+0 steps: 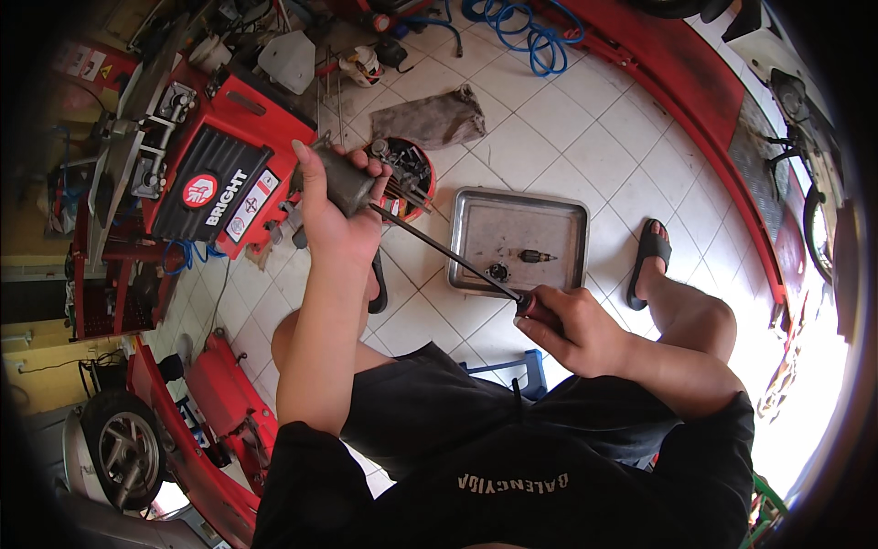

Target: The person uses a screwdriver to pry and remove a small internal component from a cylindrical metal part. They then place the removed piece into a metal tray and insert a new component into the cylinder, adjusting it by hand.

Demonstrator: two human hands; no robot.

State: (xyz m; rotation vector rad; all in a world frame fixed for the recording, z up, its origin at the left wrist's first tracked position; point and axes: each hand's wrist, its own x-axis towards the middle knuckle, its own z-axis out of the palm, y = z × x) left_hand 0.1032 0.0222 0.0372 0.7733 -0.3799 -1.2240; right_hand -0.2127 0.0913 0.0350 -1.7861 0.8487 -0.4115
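Observation:
My left hand [343, 197] grips a dull grey cylindrical metal part [349, 181], raised near the red machine. My right hand [572, 334] is wrapped round the handle of a long screwdriver [439, 248], whose shaft reaches up-left to the cylinder's lower end; whether the tip is inside is hard to tell. Below the shaft a steel tray [567, 215] on the tiles holds a small dark elongated part [535, 256] and a small dark round part [497, 272]. A red bucket [419, 156] of tools and metal pieces stands just right of my left hand, partly behind it.
A red machine [229, 128] stands at upper left. A grey rag [425, 114], coiled blue hose [521, 32] and white-tiled floor [585, 119] lie ahead. A red lift frame [713, 146] and motorbike [805, 156] line the right; a wheel [123, 448] is lower left, a blue stool [532, 371] below me.

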